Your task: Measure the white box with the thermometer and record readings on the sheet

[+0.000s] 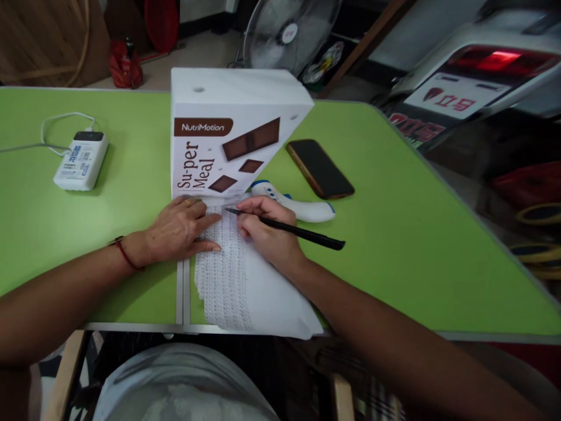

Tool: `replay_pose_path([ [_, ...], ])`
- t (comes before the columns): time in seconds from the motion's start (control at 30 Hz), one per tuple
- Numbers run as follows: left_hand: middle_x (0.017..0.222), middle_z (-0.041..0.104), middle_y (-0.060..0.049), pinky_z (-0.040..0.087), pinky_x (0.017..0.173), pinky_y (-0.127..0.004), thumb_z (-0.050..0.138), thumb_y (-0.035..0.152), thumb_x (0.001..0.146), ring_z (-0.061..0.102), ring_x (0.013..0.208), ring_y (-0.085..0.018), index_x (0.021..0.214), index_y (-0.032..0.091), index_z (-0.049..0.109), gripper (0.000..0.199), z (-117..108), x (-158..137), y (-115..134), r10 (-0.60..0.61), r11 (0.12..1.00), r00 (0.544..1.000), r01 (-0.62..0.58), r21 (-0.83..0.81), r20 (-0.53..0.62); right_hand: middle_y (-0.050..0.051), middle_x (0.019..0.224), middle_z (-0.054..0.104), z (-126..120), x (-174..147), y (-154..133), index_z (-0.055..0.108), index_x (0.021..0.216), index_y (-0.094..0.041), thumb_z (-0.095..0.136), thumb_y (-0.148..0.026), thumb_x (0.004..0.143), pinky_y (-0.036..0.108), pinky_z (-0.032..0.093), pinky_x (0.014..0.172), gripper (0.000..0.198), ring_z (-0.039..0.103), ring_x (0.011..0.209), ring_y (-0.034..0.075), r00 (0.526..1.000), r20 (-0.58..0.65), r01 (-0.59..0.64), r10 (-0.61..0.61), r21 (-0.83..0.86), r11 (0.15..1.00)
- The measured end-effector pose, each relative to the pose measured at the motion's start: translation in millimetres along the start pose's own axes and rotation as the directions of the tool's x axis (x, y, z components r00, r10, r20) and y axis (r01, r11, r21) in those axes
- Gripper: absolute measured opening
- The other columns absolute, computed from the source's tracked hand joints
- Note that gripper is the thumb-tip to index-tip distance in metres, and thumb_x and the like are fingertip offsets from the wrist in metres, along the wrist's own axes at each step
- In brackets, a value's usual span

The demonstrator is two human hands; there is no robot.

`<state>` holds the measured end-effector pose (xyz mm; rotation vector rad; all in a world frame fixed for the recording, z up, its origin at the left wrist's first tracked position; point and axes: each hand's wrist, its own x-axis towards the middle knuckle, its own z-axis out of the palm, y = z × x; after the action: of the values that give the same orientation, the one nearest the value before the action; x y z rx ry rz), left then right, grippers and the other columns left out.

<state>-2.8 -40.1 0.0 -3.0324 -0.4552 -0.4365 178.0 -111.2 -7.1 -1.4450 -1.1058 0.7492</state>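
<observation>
A sheet of paper (272, 286) covered with columns of small writing on its left part lies at the table's front edge. My left hand (179, 229) rests flat on the paper's left side, fingers stretched out and apart, holding nothing. In my right hand (274, 231) is a black pen (307, 234), gripped near its tip, which points at the upper part of the written columns. Directly beyond the paper stands a white box (236, 134) printed "NutriMotion Su-per Meal". A white and blue thermometer gun (311, 211) lies just behind my right hand.
On the green table (407, 251), a phone (319, 168) lies right of the box. A white device (82, 161) with cables sits at the left. Beyond the table are a fan (267, 35), a red bag (125, 64) and a scooter's rear (473, 88).
</observation>
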Motion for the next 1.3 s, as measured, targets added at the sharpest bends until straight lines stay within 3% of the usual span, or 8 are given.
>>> replay_pose_path([
  [0.1, 0.090, 0.060, -0.010, 0.044, 0.076, -0.040, 0.024, 0.062, 0.094, 0.055, 0.080, -0.025, 0.115, 0.017, 0.061, 0.062, -0.7, -0.1, 0.8, -0.004, 1.000, 1.000, 0.004, 0.001, 0.008, -0.004, 0.054, 0.056, -2.0, 2.0, 1.1, 0.057, 0.070, -0.020, 0.057, -0.022, 0.061, 0.026, 0.039, 0.047, 0.009, 0.048, 0.047, 0.010, 1.000, -0.010, 0.008, -0.008, -0.054, 0.999],
  [0.23, 0.090, 0.060, -0.009, 0.044, 0.077, -0.040, 0.037, 0.054, 0.094, 0.055, 0.081, -0.026, 0.113, 0.018, 0.061, 0.047, 0.1, -0.3, 1.1, -0.020, 0.999, 0.999, 0.019, 0.028, 0.032, -0.002, 0.057, 0.060, -5.4, 5.7, 2.6, 0.060, 0.064, -0.020, 0.057, -0.023, 0.063, 0.026, 0.042, 0.050, 0.004, 0.051, 0.051, 0.011, 0.993, -0.036, 0.107, -0.115, -0.167, 0.980],
  [0.43, 0.092, 0.060, -0.009, 0.044, 0.078, -0.040, 0.041, 0.051, 0.094, 0.055, 0.083, -0.025, 0.116, 0.018, 0.060, 0.044, -1.2, -0.4, 2.1, -0.028, 0.999, 0.998, 0.026, 0.035, 0.055, -0.003, 0.052, 0.056, -6.2, 8.0, 7.2, 0.060, 0.058, -0.020, 0.054, -0.021, 0.062, 0.025, 0.039, 0.048, 0.007, 0.047, 0.049, 0.010, 0.979, -0.043, 0.185, -0.199, -0.213, 0.959],
  [0.67, 0.092, 0.060, -0.008, 0.045, 0.079, -0.040, 0.050, 0.049, 0.091, 0.055, 0.083, -0.025, 0.116, 0.019, 0.060, 0.041, -2.7, 0.3, 2.5, -0.040, 0.999, 0.997, 0.037, 0.036, 0.064, -0.003, 0.053, 0.057, -5.8, 7.7, 9.6, 0.060, 0.058, -0.020, 0.053, -0.021, 0.063, 0.026, 0.039, 0.050, 0.008, 0.047, 0.050, 0.010, 0.981, -0.017, 0.183, -0.192, -0.238, 0.954],
  [1.07, 0.092, 0.060, -0.009, 0.045, 0.079, -0.040, 0.041, 0.049, 0.094, 0.055, 0.082, -0.024, 0.116, 0.018, 0.060, 0.042, -2.9, 0.2, 2.2, -0.030, 0.999, 0.998, 0.029, 0.025, 0.062, -0.003, 0.050, 0.056, -4.9, 8.1, 7.4, 0.058, 0.057, -0.019, 0.052, -0.024, 0.060, 0.024, 0.035, 0.046, 0.008, 0.045, 0.047, 0.009, 0.985, -0.007, 0.165, -0.170, -0.212, 0.963],
  [1.3, 0.092, 0.060, -0.008, 0.045, 0.078, -0.039, 0.046, 0.047, 0.092, 0.055, 0.081, -0.024, 0.114, 0.018, 0.061, 0.039, -4.4, 0.7, 2.8, -0.034, 0.999, 0.997, 0.033, 0.021, 0.071, -0.003, 0.051, 0.055, -7.0, 9.7, 9.3, 0.059, 0.058, -0.020, 0.052, -0.021, 0.062, 0.024, 0.036, 0.047, 0.008, 0.045, 0.048, 0.010, 0.982, -0.011, 0.180, -0.186, -0.212, 0.961],
])
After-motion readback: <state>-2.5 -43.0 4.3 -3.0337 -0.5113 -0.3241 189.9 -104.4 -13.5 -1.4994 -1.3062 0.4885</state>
